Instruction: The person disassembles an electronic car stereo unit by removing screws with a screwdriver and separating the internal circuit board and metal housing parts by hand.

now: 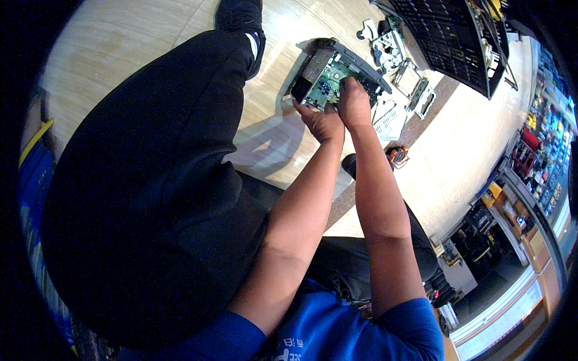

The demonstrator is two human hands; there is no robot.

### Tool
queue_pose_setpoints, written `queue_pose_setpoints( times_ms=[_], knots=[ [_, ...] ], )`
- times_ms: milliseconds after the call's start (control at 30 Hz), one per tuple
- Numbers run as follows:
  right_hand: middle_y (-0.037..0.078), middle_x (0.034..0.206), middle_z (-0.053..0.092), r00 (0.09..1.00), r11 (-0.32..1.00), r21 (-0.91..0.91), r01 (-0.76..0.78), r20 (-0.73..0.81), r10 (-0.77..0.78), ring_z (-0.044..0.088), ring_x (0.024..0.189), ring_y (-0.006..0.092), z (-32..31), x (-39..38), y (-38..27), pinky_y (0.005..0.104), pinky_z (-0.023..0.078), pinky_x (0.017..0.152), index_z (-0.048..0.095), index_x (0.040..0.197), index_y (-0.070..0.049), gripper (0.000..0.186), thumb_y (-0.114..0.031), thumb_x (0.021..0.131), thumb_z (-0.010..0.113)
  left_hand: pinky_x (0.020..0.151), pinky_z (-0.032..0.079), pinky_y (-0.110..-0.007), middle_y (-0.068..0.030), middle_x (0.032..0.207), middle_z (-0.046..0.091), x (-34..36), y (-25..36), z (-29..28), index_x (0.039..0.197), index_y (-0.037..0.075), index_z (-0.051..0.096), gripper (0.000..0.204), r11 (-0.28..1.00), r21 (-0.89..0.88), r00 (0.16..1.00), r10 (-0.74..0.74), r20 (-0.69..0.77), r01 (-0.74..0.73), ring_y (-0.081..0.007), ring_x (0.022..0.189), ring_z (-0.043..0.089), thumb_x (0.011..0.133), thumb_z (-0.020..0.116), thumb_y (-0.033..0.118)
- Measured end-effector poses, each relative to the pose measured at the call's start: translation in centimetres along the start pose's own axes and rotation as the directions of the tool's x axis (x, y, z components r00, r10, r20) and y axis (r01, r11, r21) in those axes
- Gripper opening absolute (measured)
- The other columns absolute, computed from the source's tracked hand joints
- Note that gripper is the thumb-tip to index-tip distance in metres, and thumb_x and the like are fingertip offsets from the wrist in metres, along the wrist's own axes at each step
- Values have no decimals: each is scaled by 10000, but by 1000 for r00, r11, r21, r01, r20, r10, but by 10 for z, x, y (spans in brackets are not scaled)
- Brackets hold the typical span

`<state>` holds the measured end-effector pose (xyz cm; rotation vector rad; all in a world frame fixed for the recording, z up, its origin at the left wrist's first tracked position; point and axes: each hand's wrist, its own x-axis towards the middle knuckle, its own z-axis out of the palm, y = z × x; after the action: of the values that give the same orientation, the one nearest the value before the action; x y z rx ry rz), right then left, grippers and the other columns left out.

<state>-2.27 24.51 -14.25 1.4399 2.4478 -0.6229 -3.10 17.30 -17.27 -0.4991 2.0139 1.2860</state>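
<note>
On the floor ahead of me lies an opened black electronic device point(308, 63) with a green circuit board point(331, 78) exposed inside its casing. My left hand point(323, 124) grips the near edge of the casing, with its thumb stretched along the left corner. Over the near right part of the board is my right hand point(354, 103), its fingers curled together. Whatever those fingers pinch, if anything, is hidden by the hand itself. The two wrists almost touch.
Loose white and dark parts point(388, 51) and metal brackets point(421, 96) lie right of the device. A black slatted rack point(445, 42) stands at the upper right. Nearer lies a coiled orange-and-black cable point(397, 156). My black shoe point(239, 15) is at the upper left. Stocked shelves point(545, 156) line the far right.
</note>
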Motion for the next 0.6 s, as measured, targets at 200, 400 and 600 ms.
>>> queue_pose_setpoints(
  times_ms=[200, 400, 600],
  knots=[
    [240, 1000, 586, 996, 995, 33, 93, -10, -93, 578, 941, 408, 0, 1, 0, 427, 500, 831, 565, 985, -1, 548, -135, 530, 840, 996, 381, -422, -296, 1287, 426, 4, -4, 2, 1423, -18, 106, 877, 997, -79, 1000, 21, -17, -22, -391, 1176, 475, 735, 649, 7],
    [261, 923, 590, 997, 990, 143, -17, -71, 27, 574, 860, 441, 11, 3, 5, 479, 477, 781, 559, 927, -6, 218, -138, 783, 657, 1004, 379, -426, -290, 1287, 430, 4, -9, 6, 1420, -2, 126, 849, 996, -79, 999, 37, -26, -39, -390, 1177, 476, 734, 627, -25],
    [278, 894, 583, 995, 987, 162, 14, -102, 3, 566, 839, 454, 12, -1, 5, 501, 466, 755, 544, 911, -2, 135, -121, 848, 552, 995, 388, -421, -285, 1295, 423, 0, -1, 0, 1427, 11, 121, 851, 996, -84, 1000, 26, -10, -27, -381, 1172, 485, 737, 613, -60]
  ],
)
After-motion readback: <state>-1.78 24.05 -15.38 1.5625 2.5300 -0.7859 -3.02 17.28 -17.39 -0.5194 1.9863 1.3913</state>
